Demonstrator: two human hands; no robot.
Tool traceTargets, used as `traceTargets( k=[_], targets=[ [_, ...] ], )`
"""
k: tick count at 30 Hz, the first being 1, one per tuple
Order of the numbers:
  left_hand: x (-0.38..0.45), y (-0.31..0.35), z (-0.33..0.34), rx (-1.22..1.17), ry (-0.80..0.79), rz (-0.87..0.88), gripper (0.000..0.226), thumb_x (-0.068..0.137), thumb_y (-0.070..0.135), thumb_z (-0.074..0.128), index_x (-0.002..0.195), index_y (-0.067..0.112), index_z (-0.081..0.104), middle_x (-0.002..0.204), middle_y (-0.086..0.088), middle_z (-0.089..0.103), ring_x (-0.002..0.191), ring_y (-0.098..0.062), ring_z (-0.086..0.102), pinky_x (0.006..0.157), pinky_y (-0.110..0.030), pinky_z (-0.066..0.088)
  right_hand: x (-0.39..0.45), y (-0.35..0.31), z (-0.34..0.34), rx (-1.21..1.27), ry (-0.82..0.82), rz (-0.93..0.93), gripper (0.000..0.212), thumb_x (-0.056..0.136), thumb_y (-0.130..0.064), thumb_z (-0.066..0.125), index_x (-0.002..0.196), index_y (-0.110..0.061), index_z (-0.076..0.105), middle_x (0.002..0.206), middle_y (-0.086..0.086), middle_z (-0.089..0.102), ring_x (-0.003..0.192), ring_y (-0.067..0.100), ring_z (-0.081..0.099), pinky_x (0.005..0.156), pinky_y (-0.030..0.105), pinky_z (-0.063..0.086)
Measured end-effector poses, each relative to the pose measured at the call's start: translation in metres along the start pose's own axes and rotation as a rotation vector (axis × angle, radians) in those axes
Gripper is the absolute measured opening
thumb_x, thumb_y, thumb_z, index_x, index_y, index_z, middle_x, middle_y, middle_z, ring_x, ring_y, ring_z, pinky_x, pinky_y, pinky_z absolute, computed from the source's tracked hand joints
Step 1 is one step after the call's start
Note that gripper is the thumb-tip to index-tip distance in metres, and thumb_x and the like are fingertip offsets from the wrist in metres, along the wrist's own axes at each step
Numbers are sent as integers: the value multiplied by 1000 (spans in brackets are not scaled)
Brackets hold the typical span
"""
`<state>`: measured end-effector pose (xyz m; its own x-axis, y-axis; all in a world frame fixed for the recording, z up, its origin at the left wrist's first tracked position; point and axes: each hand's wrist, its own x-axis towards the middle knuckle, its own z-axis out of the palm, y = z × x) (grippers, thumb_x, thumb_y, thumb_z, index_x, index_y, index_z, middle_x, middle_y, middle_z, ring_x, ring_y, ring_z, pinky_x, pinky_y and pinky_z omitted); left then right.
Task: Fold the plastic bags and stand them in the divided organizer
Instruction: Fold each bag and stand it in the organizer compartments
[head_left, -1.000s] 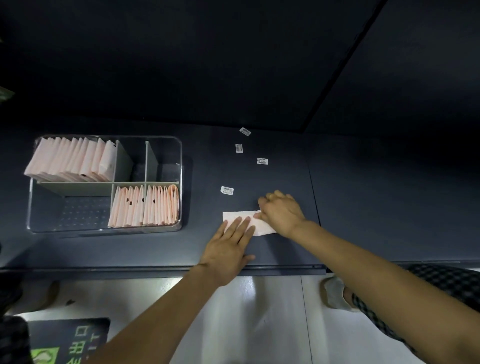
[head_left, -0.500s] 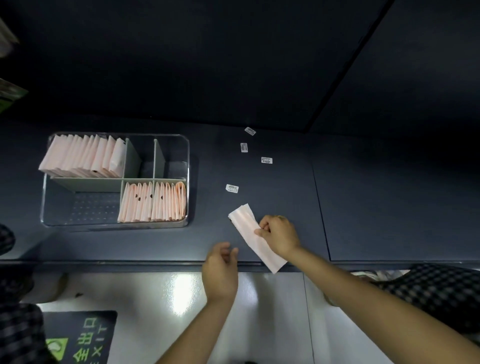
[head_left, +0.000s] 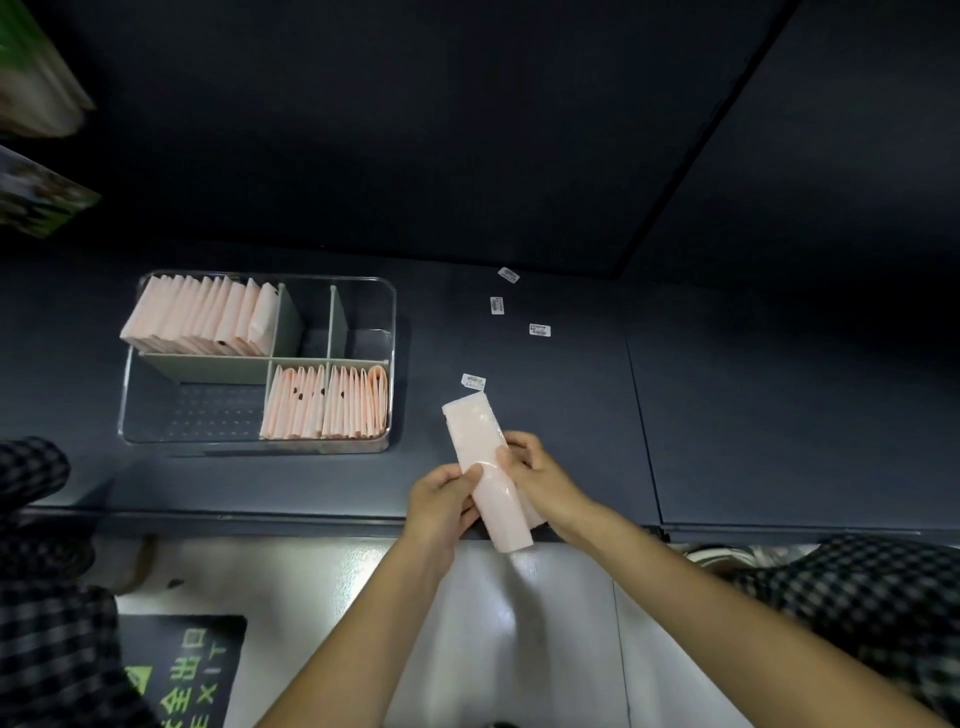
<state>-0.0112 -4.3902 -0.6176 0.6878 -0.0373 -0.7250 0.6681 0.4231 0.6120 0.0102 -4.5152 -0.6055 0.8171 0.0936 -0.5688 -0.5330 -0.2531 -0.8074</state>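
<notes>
Both hands (head_left: 441, 499) gripping folded bag (head_left: 483, 457), organizer (head_left: 387, 291) left

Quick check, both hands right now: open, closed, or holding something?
Left hand: holds the folded pink bag.
Right hand: holds the same bag from the other side.

- Likely a shop or service area.
- Dark counter (head_left: 545, 467) strewn with barcode labels (head_left: 539, 329).
- Green exit floor sign (head_left: 182, 675) below the counter, on glossy flooring.

Dark blue counter (head_left: 545, 467), clear divided organizer (head_left: 387, 364) at its left, four small white labels (head_left: 539, 329) scattered mid-counter
</notes>
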Motion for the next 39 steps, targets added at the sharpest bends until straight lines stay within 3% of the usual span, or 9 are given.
traceTargets(
  k=[2, 6, 12, 16, 23, 28, 32, 36, 39],
  targets=[
    [-1, 3, 1, 40, 5, 40, 8, 94, 9, 55, 92, 4, 61, 89, -14, 68, 79, -23, 65, 75, -32, 56, -4, -4, 6, 10, -53, 28, 36, 102, -27, 36, 135, -12, 34, 122, 3, 52, 100, 10, 54, 69, 5, 46],
    [-3, 7, 2, 152, 46, 126, 18, 97, 13, 50, 103, 5, 64, 91, -13, 69, 81, -25, 65, 77, -39, 53, -11, -8, 20, -34, -194, 8, 37, 102, -35, 33, 132, -14, 38, 120, -1, 55, 106, 7, 56, 82, 10, 46],
    [-5, 18, -2, 118, 12, 138, 18, 98, 21, 50, 99, 8, 63, 91, -12, 69, 81, -25, 65, 78, -39, 53, -5, -16, 19, 0, 71, -128, 16, 93, -5, 54, 99, 8, 61, 90, 18, 64, 74, 14, 59, 68, 17, 48],
    [-3, 31, -10, 124, -73, 150, 11, 95, 9, 52, 101, 5, 59, 91, -13, 68, 82, -23, 64, 76, -35, 53, -1, -20, 10, 128, 124, -144, 4, 87, 1, 60, 87, -1, 64, 78, 11, 64, 68, 15, 60, 69, 26, 49],
    [-3, 55, -22, 93, -194, 230, 19, 89, -7, 52, 85, 6, 66, 78, -7, 71, 72, -16, 68, 63, -23, 56, 1, -26, 0, 434, -50, -147, 24, 87, 9, 52, 84, -9, 68, 76, 2, 71, 71, 11, 67, 64, 21, 54],
    [-6, 66, -22, 60, -232, 177, 21, 94, 5, 46, 86, 13, 63, 79, -8, 70, 71, -17, 68, 57, -23, 53, 0, -33, 2, 308, 0, -256, 40, 85, 15, 49, 63, -13, 66, 62, -5, 64, 59, 6, 58, 53, 14, 45],
    [-6, 60, -20, 231, -160, 156, 9, 92, 17, 59, 88, 11, 66, 76, -2, 69, 74, -15, 64, 62, -25, 53, -1, -39, 5, 183, 77, -328, 35, 85, 16, 46, 70, -9, 66, 66, -9, 65, 63, 3, 58, 60, 16, 46],
    [-6, 66, -22, 310, -11, 356, 12, 90, 7, 60, 79, 8, 64, 67, -6, 63, 65, -20, 55, 65, -32, 45, -2, -42, 17, 378, -6, -157, 30, 97, -9, 40, 111, -25, 62, 93, 0, 68, 84, 15, 65, 81, 36, 53],
    [-2, 81, -25, 396, 8, 531, 14, 88, 3, 61, 76, 8, 61, 60, -1, 57, 56, -13, 49, 58, -27, 39, -5, -44, 33, 252, -84, -98, 23, 98, -17, 45, 119, -12, 54, 95, 4, 66, 78, 13, 66, 72, 30, 56]
  ],
)
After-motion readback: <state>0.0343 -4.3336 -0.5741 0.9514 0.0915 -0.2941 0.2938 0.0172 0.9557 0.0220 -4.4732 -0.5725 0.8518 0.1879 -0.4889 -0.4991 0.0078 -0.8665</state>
